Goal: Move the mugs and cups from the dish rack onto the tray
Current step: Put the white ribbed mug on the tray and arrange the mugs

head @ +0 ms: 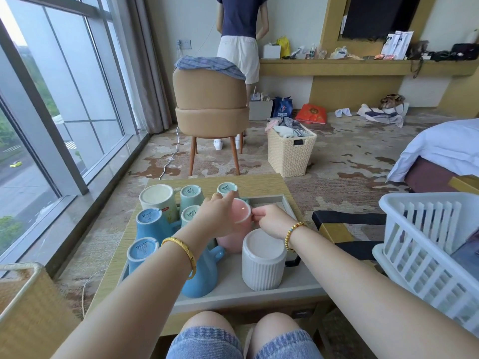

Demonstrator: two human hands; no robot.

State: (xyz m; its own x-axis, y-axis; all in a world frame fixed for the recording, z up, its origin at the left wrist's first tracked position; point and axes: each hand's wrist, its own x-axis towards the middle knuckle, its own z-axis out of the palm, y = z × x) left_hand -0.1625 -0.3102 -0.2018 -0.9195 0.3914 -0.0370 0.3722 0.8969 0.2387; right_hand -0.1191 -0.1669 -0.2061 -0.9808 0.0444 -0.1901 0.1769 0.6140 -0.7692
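you've got both hands on the pink mug (239, 218), upside down over the grey tray (280, 287) on the wooden table (261, 183). your right hand (272, 220) pinches its handle, your left hand (216, 216) curls round its side. other upturned mugs crowd the tray: blue ones left, a white ribbed mug (263, 260) just beside the pink one. the white dish rack (425, 244) sits off to the right.

Mugs and cups, upturned on tray (269, 294): blue mugs (148, 221), three; pale green cups (191, 194), three; cream mug (158, 198), one; pink mug (239, 224), one; white ribbed mug (263, 263), one. Dish rack (425, 244), one. Hands, two.
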